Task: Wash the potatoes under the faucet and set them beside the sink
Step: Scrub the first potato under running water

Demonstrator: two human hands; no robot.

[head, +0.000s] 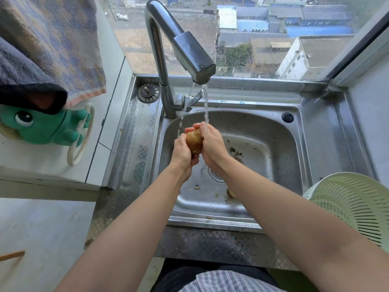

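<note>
Brown oval potato (194, 142) sits clamped between left grip (182, 153) and right grip (210, 144), both curled round it, under the running chrome faucet (189, 53), over the steel sink (284, 148), well clear of its rims

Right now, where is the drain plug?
Start at the steel sink under the window. Follow the faucet down to its base; the plug lies just left on the ledge. Unlike the smooth black cap at back right, it is slotted with a knob.

My left hand (182, 153) and right hand (211, 145) are bare, skin uncovered down to the lower frame corners. Bottom centre: thin-striped white-and-grey shirt (227, 281) over a dark garment (179, 275).
</note>
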